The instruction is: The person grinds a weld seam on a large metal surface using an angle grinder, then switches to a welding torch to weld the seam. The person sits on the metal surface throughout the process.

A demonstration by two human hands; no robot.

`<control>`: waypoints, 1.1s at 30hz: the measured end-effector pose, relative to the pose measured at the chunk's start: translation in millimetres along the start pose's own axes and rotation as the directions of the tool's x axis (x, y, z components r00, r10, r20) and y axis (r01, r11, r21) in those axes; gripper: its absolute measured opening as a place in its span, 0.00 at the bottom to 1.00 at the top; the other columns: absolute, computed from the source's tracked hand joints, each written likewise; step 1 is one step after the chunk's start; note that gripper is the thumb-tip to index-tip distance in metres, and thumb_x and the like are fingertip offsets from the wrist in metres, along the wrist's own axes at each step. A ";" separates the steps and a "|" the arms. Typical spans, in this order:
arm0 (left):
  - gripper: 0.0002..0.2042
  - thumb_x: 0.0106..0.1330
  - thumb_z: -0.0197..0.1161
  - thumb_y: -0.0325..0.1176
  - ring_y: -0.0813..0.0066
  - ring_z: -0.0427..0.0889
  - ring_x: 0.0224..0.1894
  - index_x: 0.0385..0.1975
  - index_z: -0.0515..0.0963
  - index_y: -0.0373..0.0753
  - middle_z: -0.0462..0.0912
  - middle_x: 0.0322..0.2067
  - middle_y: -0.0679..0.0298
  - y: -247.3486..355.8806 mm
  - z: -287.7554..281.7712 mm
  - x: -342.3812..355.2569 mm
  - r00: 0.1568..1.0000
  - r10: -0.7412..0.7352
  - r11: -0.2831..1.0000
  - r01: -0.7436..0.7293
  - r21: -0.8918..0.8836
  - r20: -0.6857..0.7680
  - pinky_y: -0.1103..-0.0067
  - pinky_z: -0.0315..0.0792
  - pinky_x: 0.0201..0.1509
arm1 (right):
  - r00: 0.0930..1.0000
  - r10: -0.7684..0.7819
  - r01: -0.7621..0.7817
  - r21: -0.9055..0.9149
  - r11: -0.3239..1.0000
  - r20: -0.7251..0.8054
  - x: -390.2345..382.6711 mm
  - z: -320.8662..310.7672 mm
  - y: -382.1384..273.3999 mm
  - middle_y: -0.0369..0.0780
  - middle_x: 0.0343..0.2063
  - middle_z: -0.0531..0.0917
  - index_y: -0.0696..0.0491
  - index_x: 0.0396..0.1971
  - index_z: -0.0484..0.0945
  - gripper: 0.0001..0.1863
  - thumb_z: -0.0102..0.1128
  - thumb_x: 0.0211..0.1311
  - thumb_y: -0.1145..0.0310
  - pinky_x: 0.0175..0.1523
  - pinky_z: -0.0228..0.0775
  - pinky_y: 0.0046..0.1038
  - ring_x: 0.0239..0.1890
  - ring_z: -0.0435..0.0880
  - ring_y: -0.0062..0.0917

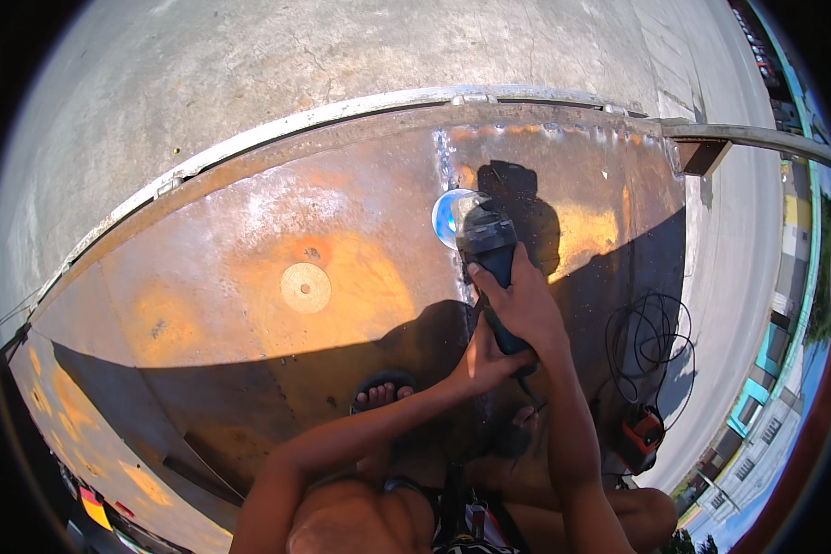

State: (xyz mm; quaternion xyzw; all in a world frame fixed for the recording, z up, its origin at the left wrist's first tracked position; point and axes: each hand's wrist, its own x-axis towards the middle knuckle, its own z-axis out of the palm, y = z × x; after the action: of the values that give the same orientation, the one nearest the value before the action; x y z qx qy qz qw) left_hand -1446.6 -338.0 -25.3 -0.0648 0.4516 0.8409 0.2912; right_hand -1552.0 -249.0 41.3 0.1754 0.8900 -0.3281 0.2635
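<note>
Both of my hands are wrapped round a dark angle grinder. My right hand grips the body just behind the metal gear head. Lower down, my left hand closes on the rear of the grinder. The round blue-white disc sits over a pale weld seam on a rusty steel plate; whether it touches the metal I cannot tell. A loose tan disc with a centre hole lies flat on the plate, left of the grinder.
Coiled black cable and an orange-red device lie at the right. A pale rail borders the plate's far edge, with concrete beyond. My sandalled foot rests on the plate. Shadow covers its near part.
</note>
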 end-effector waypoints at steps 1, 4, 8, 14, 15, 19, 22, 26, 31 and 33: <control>0.46 0.57 0.80 0.27 0.63 0.76 0.67 0.72 0.55 0.30 0.75 0.63 0.53 0.0 -2.5 0.3 1.000 -0.028 0.998 0.028 -0.049 0.004 0.67 0.75 0.69 | 1.000 -0.022 0.022 0.028 0.999 0.012 1.6 2.4 -0.6 0.61 0.42 0.85 0.66 0.57 0.70 0.38 0.66 0.69 0.44 0.50 0.77 0.47 0.47 0.87 0.56; 0.47 0.58 0.80 0.27 0.64 0.75 0.69 0.73 0.54 0.30 0.73 0.64 0.53 5.4 -12.3 11.2 0.995 -0.090 0.986 0.095 -0.137 0.038 0.66 0.72 0.71 | 0.999 -0.031 0.031 -0.003 1.000 0.016 11.8 0.3 -7.5 0.66 0.40 0.85 0.72 0.61 0.65 0.44 0.66 0.68 0.44 0.51 0.79 0.49 0.48 0.87 0.59; 0.47 0.59 0.80 0.27 0.63 0.74 0.69 0.73 0.52 0.29 0.73 0.65 0.52 11.1 -13.7 6.2 0.995 -0.096 0.995 0.096 -0.005 0.023 0.66 0.71 0.72 | 0.999 0.014 -0.015 0.034 0.999 0.053 5.4 -1.3 -11.4 0.66 0.37 0.85 0.74 0.62 0.64 0.46 0.66 0.67 0.44 0.50 0.80 0.50 0.46 0.87 0.61; 0.45 0.61 0.76 0.23 0.62 0.76 0.68 0.74 0.51 0.30 0.72 0.65 0.52 13.8 -21.8 25.6 0.999 -0.034 0.991 0.039 -0.131 0.037 0.67 0.74 0.71 | 0.994 -0.107 0.107 0.060 0.992 0.003 29.9 3.7 -13.9 0.66 0.37 0.85 0.73 0.60 0.66 0.45 0.65 0.67 0.42 0.50 0.80 0.51 0.46 0.87 0.62; 0.45 0.62 0.76 0.22 0.63 0.76 0.68 0.74 0.51 0.30 0.72 0.65 0.52 16.3 -27.8 34.7 0.998 -0.043 0.986 0.051 -0.162 0.054 0.67 0.74 0.70 | 0.994 -0.113 0.113 0.026 0.993 -0.006 37.7 3.2 -20.2 0.66 0.38 0.85 0.73 0.59 0.67 0.45 0.65 0.67 0.41 0.51 0.80 0.51 0.47 0.86 0.62; 0.41 0.63 0.74 0.21 0.64 0.78 0.66 0.72 0.54 0.30 0.75 0.63 0.53 50.7 -28.9 65.1 0.998 -0.028 0.955 0.043 -0.293 0.055 0.68 0.75 0.69 | 0.994 -0.110 0.110 -0.053 0.992 0.008 69.8 -9.6 -40.7 0.68 0.41 0.84 0.73 0.59 0.67 0.46 0.64 0.66 0.40 0.55 0.78 0.52 0.50 0.85 0.64; 0.42 0.63 0.74 0.21 0.65 0.76 0.68 0.73 0.54 0.31 0.73 0.64 0.53 68.8 -31.7 71.4 0.987 -0.146 0.970 0.157 -0.187 0.071 0.68 0.73 0.71 | 0.997 -0.073 0.074 -0.077 0.994 0.024 71.8 -14.4 -47.9 0.68 0.42 0.84 0.73 0.60 0.67 0.47 0.64 0.66 0.39 0.56 0.77 0.52 0.52 0.84 0.63; 0.43 0.62 0.76 0.23 0.65 0.75 0.68 0.73 0.53 0.30 0.73 0.64 0.53 39.2 -22.2 52.8 0.999 -0.049 0.983 0.052 -0.175 0.024 0.68 0.73 0.70 | 0.994 -0.108 0.107 -0.064 0.992 -0.019 58.8 -3.0 -23.8 0.67 0.42 0.85 0.72 0.60 0.67 0.47 0.65 0.65 0.39 0.55 0.77 0.50 0.52 0.85 0.60; 0.46 0.59 0.79 0.26 0.63 0.78 0.65 0.71 0.51 0.29 0.73 0.63 0.51 38.1 -21.6 63.2 0.999 -0.035 0.986 0.037 -0.162 0.019 0.70 0.77 0.66 | 0.992 -0.123 0.123 -0.029 0.992 0.007 64.7 -12.4 -28.2 0.67 0.42 0.84 0.71 0.59 0.67 0.46 0.65 0.66 0.39 0.54 0.78 0.50 0.51 0.86 0.59; 0.46 0.59 0.79 0.26 0.63 0.78 0.65 0.71 0.51 0.29 0.74 0.63 0.51 51.6 -25.5 77.5 0.995 -0.094 0.972 0.101 -0.214 0.042 0.70 0.77 0.66 | 0.993 -0.120 0.121 -0.059 0.991 0.014 76.2 -17.4 -39.0 0.67 0.42 0.85 0.70 0.57 0.68 0.44 0.65 0.66 0.39 0.53 0.78 0.50 0.50 0.86 0.60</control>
State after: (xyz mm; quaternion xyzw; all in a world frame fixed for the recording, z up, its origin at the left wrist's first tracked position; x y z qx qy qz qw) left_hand -1542.5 -346.7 -31.8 -0.1046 0.3493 0.8705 0.3306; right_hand -1638.0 -254.9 27.2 0.1116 0.9070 -0.3174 0.2532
